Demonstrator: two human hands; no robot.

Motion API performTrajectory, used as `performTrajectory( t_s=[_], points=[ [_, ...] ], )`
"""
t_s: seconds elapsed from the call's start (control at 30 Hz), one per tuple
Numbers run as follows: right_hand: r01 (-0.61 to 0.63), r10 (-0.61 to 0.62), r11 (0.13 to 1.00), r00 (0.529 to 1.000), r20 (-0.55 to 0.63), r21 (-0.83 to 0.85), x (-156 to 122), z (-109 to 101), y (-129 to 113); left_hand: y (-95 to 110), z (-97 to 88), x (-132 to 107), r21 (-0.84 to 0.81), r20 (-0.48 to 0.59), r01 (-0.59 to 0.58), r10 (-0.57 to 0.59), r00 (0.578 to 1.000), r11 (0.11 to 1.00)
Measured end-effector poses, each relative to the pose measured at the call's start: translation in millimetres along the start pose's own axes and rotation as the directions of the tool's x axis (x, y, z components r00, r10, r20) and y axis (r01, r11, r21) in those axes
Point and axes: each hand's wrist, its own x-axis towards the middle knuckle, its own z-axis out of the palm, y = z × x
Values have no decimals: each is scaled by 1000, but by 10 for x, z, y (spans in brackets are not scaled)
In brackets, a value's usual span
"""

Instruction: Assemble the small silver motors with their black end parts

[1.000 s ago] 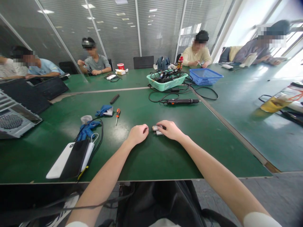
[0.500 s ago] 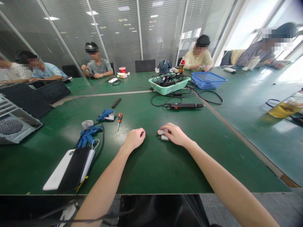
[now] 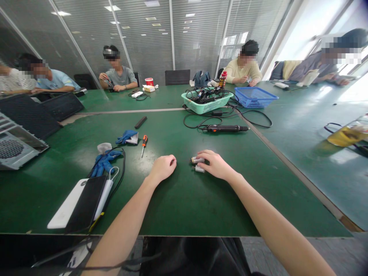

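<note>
Two small silver cylinders that look like little motors, an upper motor (image 3: pixel 197 160) and a lower motor (image 3: pixel 199 169), lie side by side on the green table (image 3: pixel 184 207). My right hand (image 3: pixel 214 163) rests over their right ends, fingers curved around the upper one and thumb by the lower one; the covered ends are hidden. My left hand (image 3: pixel 164 167) lies to their left, curled into a loose fist with nothing showing from it. An orange-handled screwdriver (image 3: pixel 144 143) lies beyond my left hand.
Farther back are a black electric screwdriver (image 3: pixel 225 128) with its cable, a green basket (image 3: pixel 205 106) of cables and a blue basket (image 3: pixel 254 100). Left are blue gloves (image 3: pixel 102 164), a phone (image 3: pixel 69 203) and a computer case (image 3: pixel 20 149). Several people sit around the table.
The lower motor sits slightly farther from the upper one, and both show a little more between my right fingers. My left hand has hardly moved; the view has shifted slightly.
</note>
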Motion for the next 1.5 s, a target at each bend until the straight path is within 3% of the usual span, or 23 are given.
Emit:
performTrajectory(
  t_s=[0.17, 0.3, 0.5, 0.63, 1.17, 1.5],
  points=[
    [43, -42, 988, 999, 7, -151, -31, -95, -130, 7, -1, 0, 1, -5, -1, 1, 1000, 1000],
    [159, -129, 973, 976, 175, -168, -52, -133, -286, 10, -18, -1, 12, 0, -15, 15, 1000, 1000],
    [39, 0, 989, 964, 264, -144, -158, -140, -417, 14, -28, -9, 31, 8, -16, 16, 1000, 999],
    [32, 4, 993, 953, 301, -114, -245, -168, -480, 9, -15, -10, 27, 4, -18, 17, 1000, 999],
    [15, -9, 998, 994, 109, -59, -264, 196, -515, -19, -33, -10, 7, -4, -1, 1, 1000, 1000],
    [9, -8, 999, 999, 35, -44, -256, 275, -490, -16, -19, -12, 11, -11, -11, 12, 1000, 1000]
  ],
)
